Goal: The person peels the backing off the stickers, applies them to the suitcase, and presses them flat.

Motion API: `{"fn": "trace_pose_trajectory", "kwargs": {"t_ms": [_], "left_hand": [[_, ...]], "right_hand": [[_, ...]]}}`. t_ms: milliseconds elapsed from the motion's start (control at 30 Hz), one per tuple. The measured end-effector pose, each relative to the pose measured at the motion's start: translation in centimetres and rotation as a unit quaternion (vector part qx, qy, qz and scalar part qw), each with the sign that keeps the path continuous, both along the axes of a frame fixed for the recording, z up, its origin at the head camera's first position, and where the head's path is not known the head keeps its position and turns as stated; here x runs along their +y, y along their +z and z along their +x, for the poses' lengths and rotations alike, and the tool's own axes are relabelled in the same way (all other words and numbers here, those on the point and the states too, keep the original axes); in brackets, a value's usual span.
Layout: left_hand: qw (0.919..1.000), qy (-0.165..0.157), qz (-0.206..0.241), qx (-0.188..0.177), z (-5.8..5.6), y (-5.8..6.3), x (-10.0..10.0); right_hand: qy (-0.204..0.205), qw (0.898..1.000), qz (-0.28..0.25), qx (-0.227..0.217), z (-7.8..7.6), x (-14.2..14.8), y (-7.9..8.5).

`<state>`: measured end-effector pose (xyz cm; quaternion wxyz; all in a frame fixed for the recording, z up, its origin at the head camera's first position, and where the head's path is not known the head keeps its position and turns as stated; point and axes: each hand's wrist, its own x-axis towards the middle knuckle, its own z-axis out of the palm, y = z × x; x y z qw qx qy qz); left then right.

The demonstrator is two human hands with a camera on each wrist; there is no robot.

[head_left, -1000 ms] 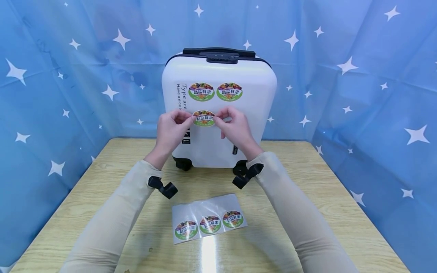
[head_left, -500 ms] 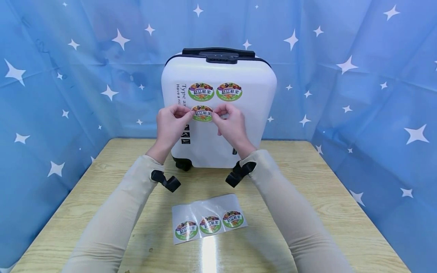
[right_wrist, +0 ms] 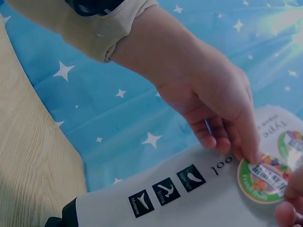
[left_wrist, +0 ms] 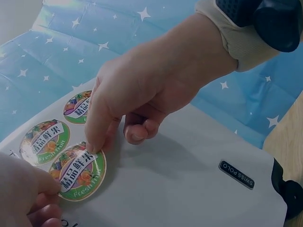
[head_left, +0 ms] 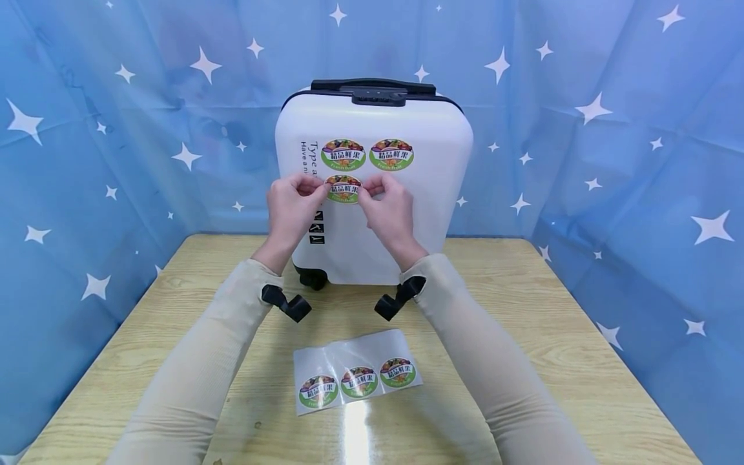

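Note:
My left hand (head_left: 292,208) and right hand (head_left: 392,210) pinch opposite edges of an oval fruit sticker (head_left: 344,196) between thumb and fingers. They hold it against the front of a white suitcase (head_left: 372,252), just under the left one of two matching stickers, an upper left sticker (head_left: 343,162) and an upper right sticker (head_left: 392,162). In the left wrist view, the right thumb touches the top edge of the pinched sticker (left_wrist: 84,183), and the left fingers are at its lower left edge. Its face, with fruit and green lettering, points outward.
A backing sheet (head_left: 363,347) with three more stickers lies on the wooden table (head_left: 500,297) in front of the suitcase. The suitcase stands upright on black wheels (head_left: 314,279). Behind it hangs a blue star-patterned curtain (head_left: 157,123).
Both hands have moved slightly up with the pinched sticker, bringing it closer beneath the upper left sticker. The right forearm has shifted inward. The backing sheet has stayed put.

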<state>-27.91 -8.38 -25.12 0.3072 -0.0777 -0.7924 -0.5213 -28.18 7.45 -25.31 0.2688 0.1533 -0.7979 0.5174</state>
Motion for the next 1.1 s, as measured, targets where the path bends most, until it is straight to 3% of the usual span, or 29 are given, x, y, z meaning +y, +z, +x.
{"fn": "trace_pose_trajectory", "kwargs": {"t_ms": [300, 600, 1100], "left_hand": [[1.0000, 0.009, 0.000, -0.001, -0.1, 0.0, 0.1], [0.9998, 0.019, -0.006, 0.007, 0.0, 0.0, 0.4], [0.9992, 0.028, -0.020, 0.021, -0.2, -0.1, 0.3]], "right_hand": [[-0.031, 1.000, 0.007, 0.000, -0.1, -0.5, -0.1], [-0.066, 0.997, 0.017, 0.029, -0.1, -1.0, -0.3], [-0.086, 0.995, 0.035, 0.026, -0.1, -1.2, -0.2]]}}
